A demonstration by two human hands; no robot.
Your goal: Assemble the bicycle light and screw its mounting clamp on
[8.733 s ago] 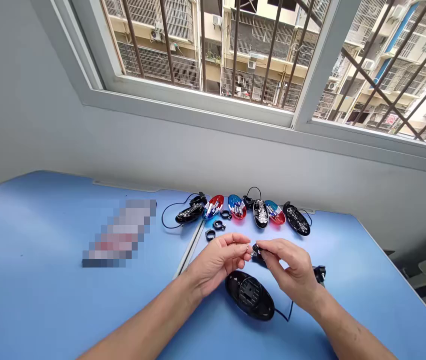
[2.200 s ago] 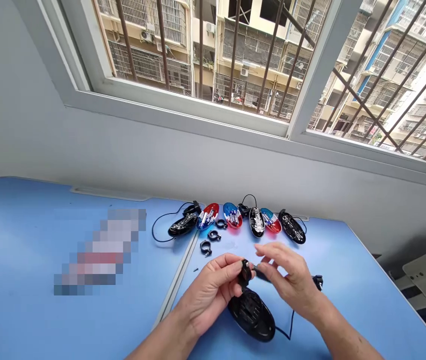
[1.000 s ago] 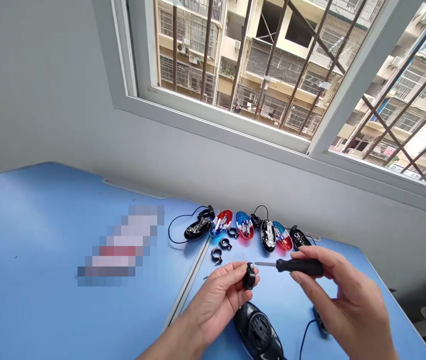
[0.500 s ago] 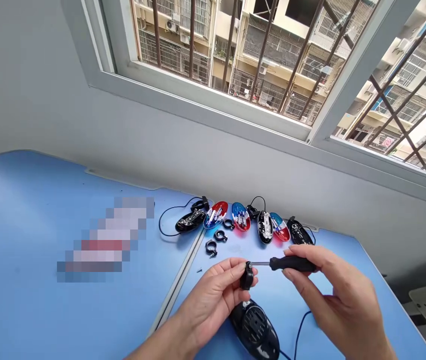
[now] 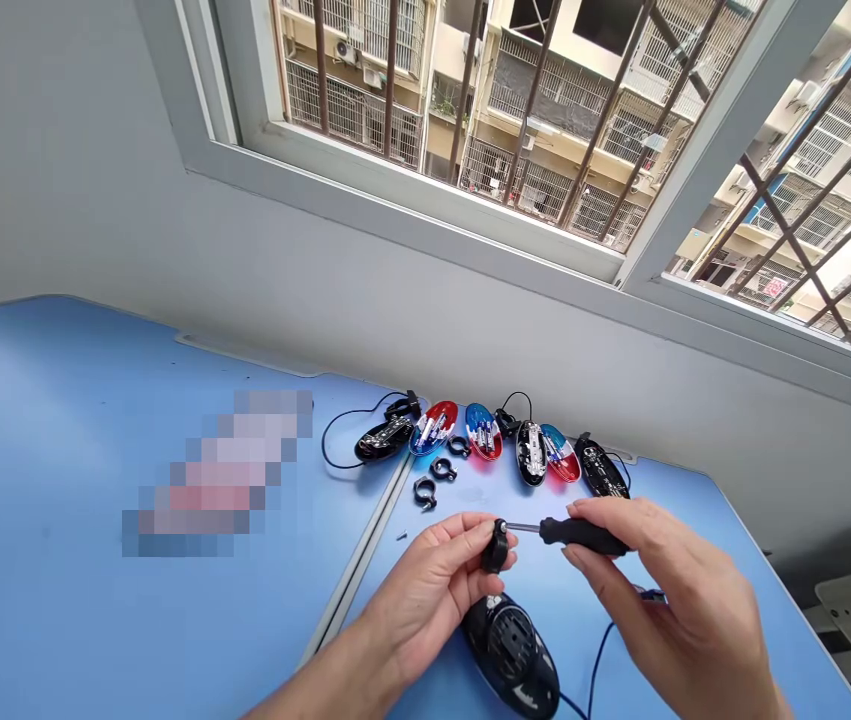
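My left hand (image 5: pixel 436 575) pinches a small black ring clamp (image 5: pixel 496 552) upright between thumb and fingers, with a screw head at its top. In my right hand (image 5: pixel 684 590) is a black-handled screwdriver (image 5: pixel 584 533), held level. Its thin shaft points left and its tip meets the clamp's top, at the screw. Just below the hands lies a black oval housing (image 5: pixel 513 650) with a round ribbed disc and a cable. A tiny loose screw (image 5: pixel 402 536) rests on the table left of my left hand.
Three more ring clamps (image 5: pixel 425 493) lie on the blue table (image 5: pixel 230 630). Behind them stand red-and-blue oval shells (image 5: pixel 434 428) and open black housings (image 5: pixel 531 453) with cables. A blurred-out item (image 5: pixel 222 470) lies at left. Wall and barred window rise behind.
The view has shifted slightly. The screwdriver and clamp stay together, and my right hand has turned a little around the handle.
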